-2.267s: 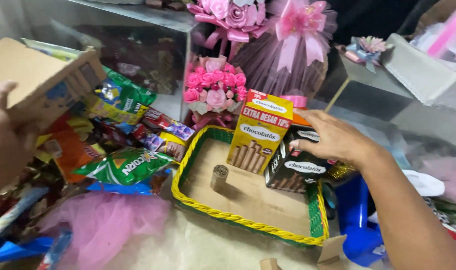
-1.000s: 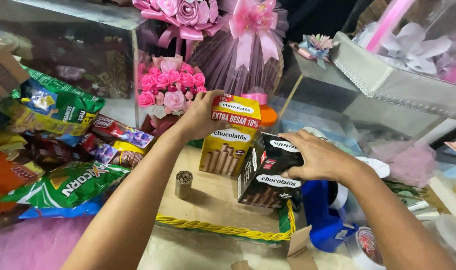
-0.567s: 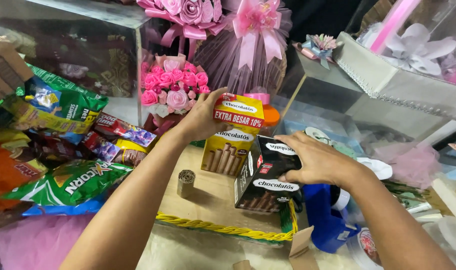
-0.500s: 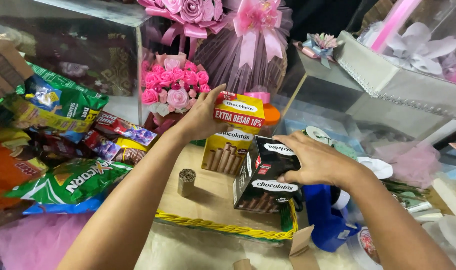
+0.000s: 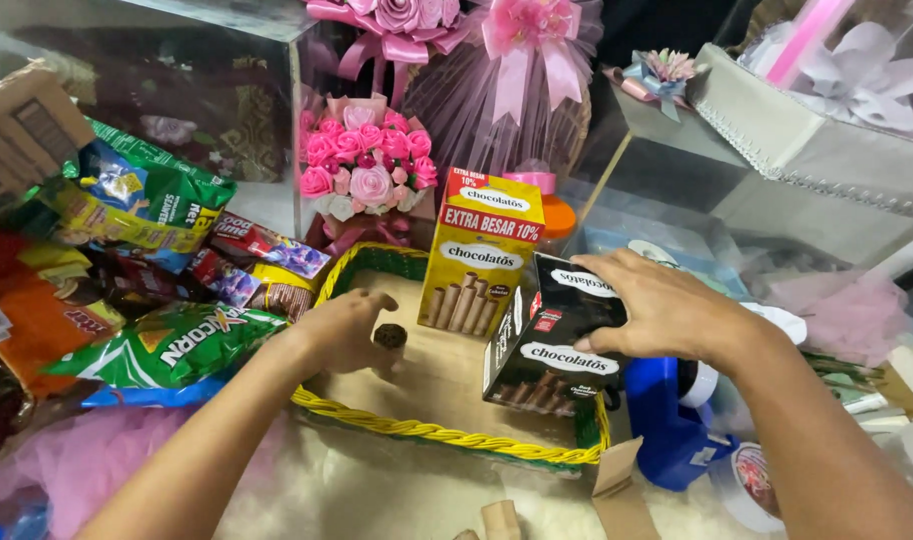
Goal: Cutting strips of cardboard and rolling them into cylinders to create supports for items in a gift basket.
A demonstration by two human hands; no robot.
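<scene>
A shallow tray [image 5: 447, 436] with a yellow and green woven rim is seen at the centre, its floor lined in tan. Inside it, 2 snack boxes are found: a yellow box [image 5: 480, 255] standing upright at the back, and a black box [image 5: 547, 340] tilted at the right edge. The right hand [image 5: 662, 305] is laid over the top of the black box, fingers spread and gripping its upper face. The left hand [image 5: 342, 332] is closed around a small dark cylinder [image 5: 390, 337], held upright on the tray floor just left of the yellow box; what the cylinder is cannot be made out clearly. Snack packets [image 5: 172, 345] are piled to the left of the tray, touching its rim. A pink flower bouquet [image 5: 367, 165] is set behind the tray. A blue container [image 5: 672, 430] is noted just beside the tray's right corner.
</scene>
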